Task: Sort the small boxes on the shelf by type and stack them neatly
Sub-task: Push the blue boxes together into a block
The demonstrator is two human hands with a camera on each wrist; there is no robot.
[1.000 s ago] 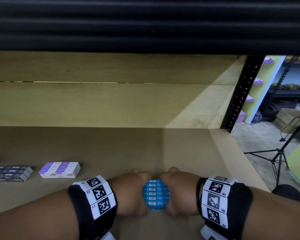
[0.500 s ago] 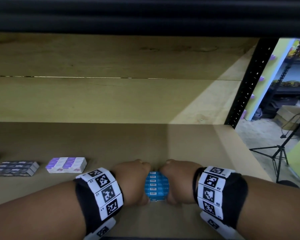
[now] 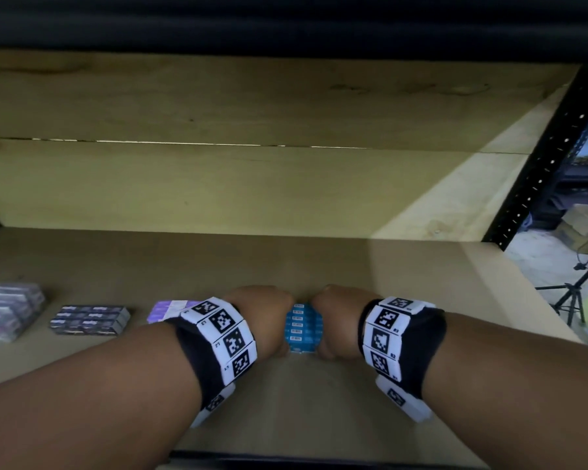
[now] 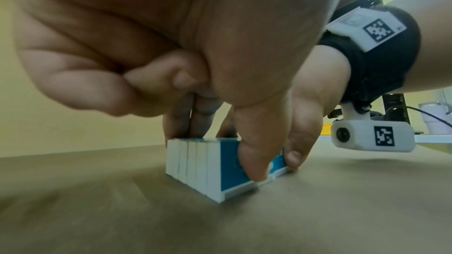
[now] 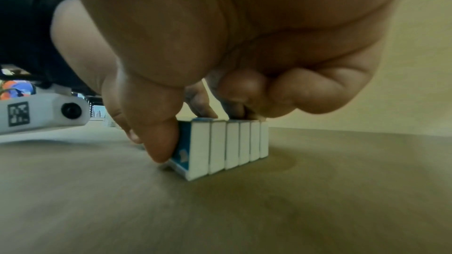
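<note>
Still clamped: blue boxes point(image 3: 303, 329) between left hand point(image 3: 258, 320) and right hand point(image 3: 339, 321).
Unmoved on shelf point(image 3: 319, 262); further left, now visible, a third stack point(image 3: 7, 310).

We read this as a stockroom or warehouse. Wooden shelf point(image 3: 286, 266) on a black perforated steel upright point(image 3: 543, 164), board back panel, dark metal beam overhead. Small packaged boxes sit in sorted batches on the shelf: blue boxes point(image 3: 302, 329), dark boxes point(image 3: 89, 320), a wrapped pack point(image 3: 7, 310) at far left. Off to the right we see bare concrete floor point(image 3: 540, 266), cardboard cartons point(image 3: 584, 222), more racking, and a tripod point(image 3: 571, 300).
</note>
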